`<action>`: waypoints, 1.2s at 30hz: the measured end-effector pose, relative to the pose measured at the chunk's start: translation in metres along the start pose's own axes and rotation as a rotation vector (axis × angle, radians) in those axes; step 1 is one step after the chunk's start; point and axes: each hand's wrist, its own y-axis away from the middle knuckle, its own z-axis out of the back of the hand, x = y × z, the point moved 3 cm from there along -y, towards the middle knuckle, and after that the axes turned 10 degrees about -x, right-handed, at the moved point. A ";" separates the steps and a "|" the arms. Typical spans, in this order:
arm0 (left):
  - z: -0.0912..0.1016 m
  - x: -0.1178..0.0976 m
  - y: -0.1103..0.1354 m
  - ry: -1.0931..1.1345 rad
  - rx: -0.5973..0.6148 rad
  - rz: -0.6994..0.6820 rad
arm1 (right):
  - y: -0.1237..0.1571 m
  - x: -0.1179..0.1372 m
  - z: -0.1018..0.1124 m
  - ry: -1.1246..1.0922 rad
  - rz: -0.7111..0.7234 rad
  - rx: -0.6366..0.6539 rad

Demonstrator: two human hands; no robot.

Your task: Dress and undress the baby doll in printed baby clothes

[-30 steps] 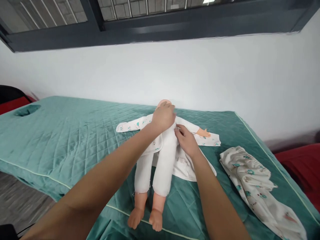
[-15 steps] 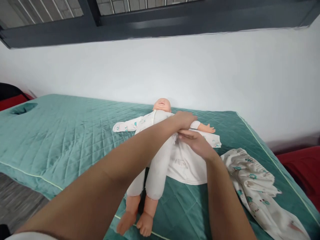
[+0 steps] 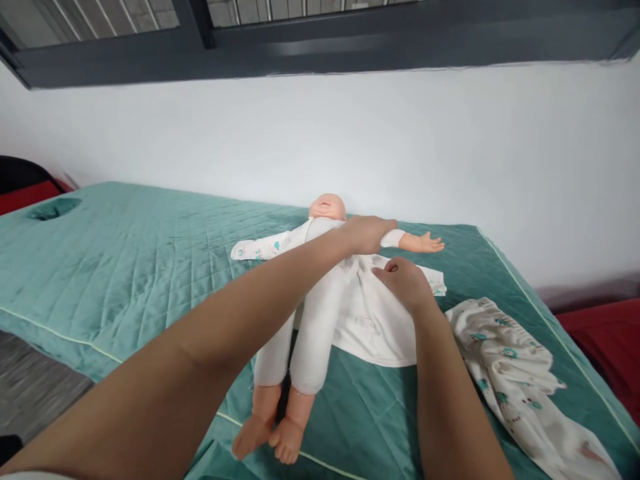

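doll (image 3: 316, 333) on bed (image 3: 125, 267), long axis far edge to near edge, head far | arm (image 3: 419, 242) twd R edge, loose sleeve (image 3: 436, 280) just nearside | L hand (image 3: 367, 233) on arm, grip: can't tell | R hand (image 3: 406, 283) curled at shirt (image 3: 373, 337), nearer sleeve, pinch: can't tell

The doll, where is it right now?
In the head view, the doll lies mid-picture on the green cover, head nearest the wall, the left hand at its arm, a patterned garment off to the picture's right.
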 end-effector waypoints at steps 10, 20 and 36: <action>-0.003 -0.002 0.005 -0.131 0.026 -0.016 | -0.011 -0.026 0.023 -0.434 -0.175 -0.340; 0.005 -0.013 0.021 -0.396 0.084 -0.168 | -0.017 -0.032 0.043 -1.179 -0.382 -0.608; 0.003 -0.017 0.033 -0.494 0.161 -0.121 | -0.036 -0.033 0.037 -1.596 -0.423 -0.543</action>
